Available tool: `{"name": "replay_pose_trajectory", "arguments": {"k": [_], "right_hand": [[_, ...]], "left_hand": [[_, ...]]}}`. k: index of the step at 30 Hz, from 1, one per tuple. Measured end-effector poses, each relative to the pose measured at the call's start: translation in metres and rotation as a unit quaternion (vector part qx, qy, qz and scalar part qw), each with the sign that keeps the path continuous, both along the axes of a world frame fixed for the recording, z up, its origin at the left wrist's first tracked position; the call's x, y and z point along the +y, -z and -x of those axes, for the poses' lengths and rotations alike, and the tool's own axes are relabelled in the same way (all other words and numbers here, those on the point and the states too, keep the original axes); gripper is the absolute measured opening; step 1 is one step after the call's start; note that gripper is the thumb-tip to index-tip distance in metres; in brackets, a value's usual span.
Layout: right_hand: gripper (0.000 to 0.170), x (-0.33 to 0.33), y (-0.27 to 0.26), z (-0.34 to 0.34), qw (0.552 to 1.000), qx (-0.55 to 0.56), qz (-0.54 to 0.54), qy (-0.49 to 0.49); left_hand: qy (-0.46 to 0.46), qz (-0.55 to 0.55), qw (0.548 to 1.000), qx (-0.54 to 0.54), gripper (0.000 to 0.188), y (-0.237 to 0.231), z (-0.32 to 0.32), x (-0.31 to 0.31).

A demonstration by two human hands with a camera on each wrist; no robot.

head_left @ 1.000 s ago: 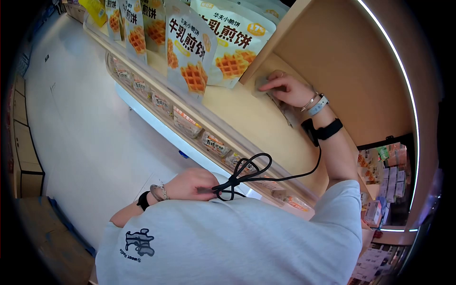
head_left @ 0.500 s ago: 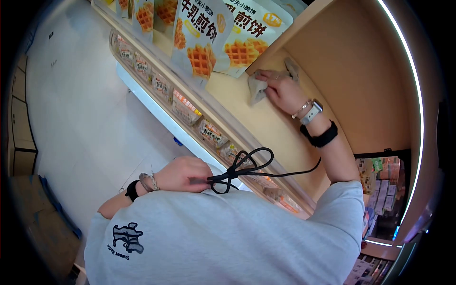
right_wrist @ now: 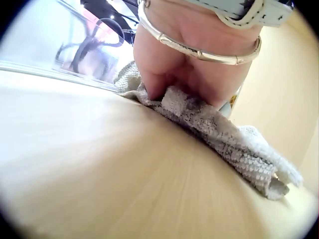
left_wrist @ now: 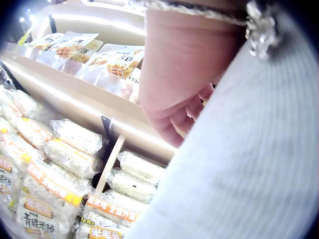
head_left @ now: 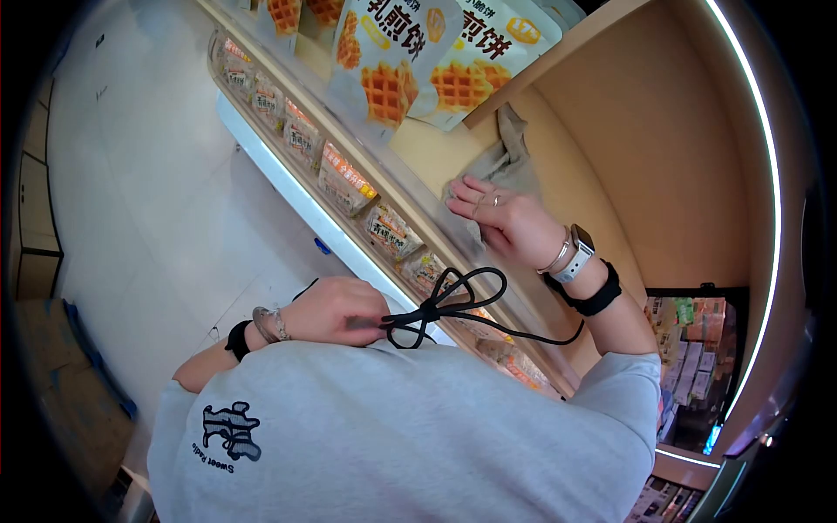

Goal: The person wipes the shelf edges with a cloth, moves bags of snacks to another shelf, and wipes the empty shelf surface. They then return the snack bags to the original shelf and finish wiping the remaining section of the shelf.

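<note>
In the head view the right hand (head_left: 516, 228) lies on a grey cloth (head_left: 514, 166), fingers extended over it near the shelf's front edge. The right wrist view shows the textured cloth (right_wrist: 224, 137) bunched under the palm of the right hand (right_wrist: 192, 59), against the pale wooden shelf board (right_wrist: 129, 184). The left hand (head_left: 340, 309) is in front of the shirt, beside a tied black cable (head_left: 427, 311). Its fingers hang loosely curled in the left wrist view, where no held object shows at the left hand (left_wrist: 184, 74).
Waffle snack pouches (head_left: 384, 70) stand on the shelf behind a clear front lip. Wrapped snacks (head_left: 344, 179) fill a lower row. An upright wooden panel (head_left: 645, 148) and a light strip (head_left: 767, 131) are at the right. Cardboard (head_left: 70, 383) lies on the floor at left.
The right hand has moved from the inner part of the shelf toward its front edge, and the cloth is more spread out. The view has shifted; the left hand stays by the cable.
</note>
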State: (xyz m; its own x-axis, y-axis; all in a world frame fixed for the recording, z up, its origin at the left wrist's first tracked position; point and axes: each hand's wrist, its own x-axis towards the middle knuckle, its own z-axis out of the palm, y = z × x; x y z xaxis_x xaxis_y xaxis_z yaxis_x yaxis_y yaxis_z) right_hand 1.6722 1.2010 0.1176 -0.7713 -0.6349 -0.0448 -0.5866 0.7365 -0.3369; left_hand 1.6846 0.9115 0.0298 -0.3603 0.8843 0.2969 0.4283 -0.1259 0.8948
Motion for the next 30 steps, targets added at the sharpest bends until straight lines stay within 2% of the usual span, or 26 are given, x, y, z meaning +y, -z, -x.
{"name": "replay_pose_trajectory", "arguments": {"k": [3, 4, 5, 7, 10, 13, 17, 21, 24, 27, 30], "right_hand": [[0.051, 0.004, 0.013, 0.005, 0.998, 0.055, -0.017, 0.036], [0.056, 0.007, 0.013, 0.01, 0.993, 0.023, -0.041, 0.106], [0.054, 0.012, 0.015, 0.016, 0.986, 0.047, -0.061, 0.151], [0.054, 0.012, 0.015, 0.023, 0.981, 0.05, -0.071, 0.174], [0.056, -0.009, 0.016, 0.011, 0.996, 0.059, -0.052, 0.046], [0.062, -0.014, 0.007, 0.0, 1.0, -0.009, -0.023, 0.019], [0.062, 0.0, -0.005, -0.016, 0.993, -0.11, 0.006, 0.05], [0.062, 0.007, -0.008, -0.021, 0.996, -0.085, -0.01, 0.03], [0.063, 0.005, -0.001, -0.018, 0.998, -0.017, -0.034, 0.057], [0.054, 0.024, 0.01, 0.004, 0.985, 0.07, -0.089, 0.126], [0.058, 0.045, 0.012, 0.035, 0.951, 0.097, -0.156, 0.248]], "left_hand": [[0.013, 0.005, 1.0, 0.009, 0.01, -0.001, 0.001, 0.003], [0.021, 0.012, 1.0, 0.011, 0.01, -0.001, 0.0, 0.004], [0.024, 0.009, 1.0, 0.011, 0.009, -0.002, 0.0, 0.005], [0.028, 0.002, 1.0, 0.01, 0.012, -0.003, -0.002, 0.006], [0.032, 0.009, 0.999, 0.001, 0.012, -0.002, -0.003, 0.007], [0.039, 0.02, 0.999, 0.022, 0.012, -0.001, -0.003, 0.008], [0.046, 0.018, 0.999, -0.001, 0.013, 0.0, -0.002, 0.006], [0.037, 0.014, 0.999, -0.007, 0.014, 0.0, -0.004, 0.005], [0.042, -0.001, 0.999, -0.008, 0.011, 0.0, -0.006, 0.007], [0.05, -0.002, 0.999, -0.015, 0.01, 0.0, -0.007, 0.008], [0.057, 0.003, 0.998, -0.015, 0.009, -0.002, -0.007, 0.009]]}}
